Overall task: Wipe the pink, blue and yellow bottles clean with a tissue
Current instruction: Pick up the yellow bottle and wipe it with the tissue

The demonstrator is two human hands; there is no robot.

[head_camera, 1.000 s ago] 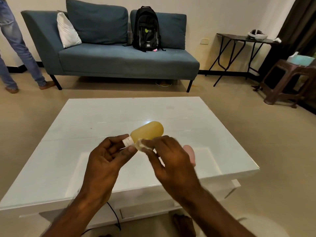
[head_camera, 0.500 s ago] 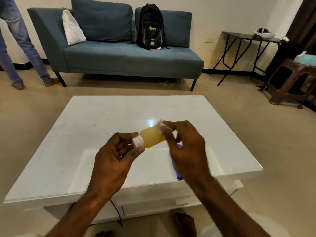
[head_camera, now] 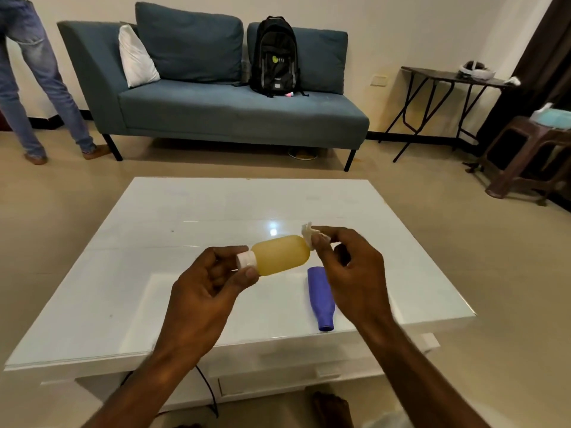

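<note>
Yellow translucent plastic, the small bottle (head_camera: 282, 254) hangs sideways above the tabletop (head_camera: 154, 242), between both hands. The left hand (head_camera: 204, 291) curls thumb and fingers round its white cap (head_camera: 246, 261). The right hand (head_camera: 355, 273) pinches a crumpled white wad (head_camera: 309, 231) against the bottle's base. The bottle looks light, smooth and likely slippery, so the cap end seems the surest hold. Whether the wad is tissue or cotton is unclear. Beyond, a purple bottle (head_camera: 321, 299) lies on its side, partly hidden by the right hand.
</note>
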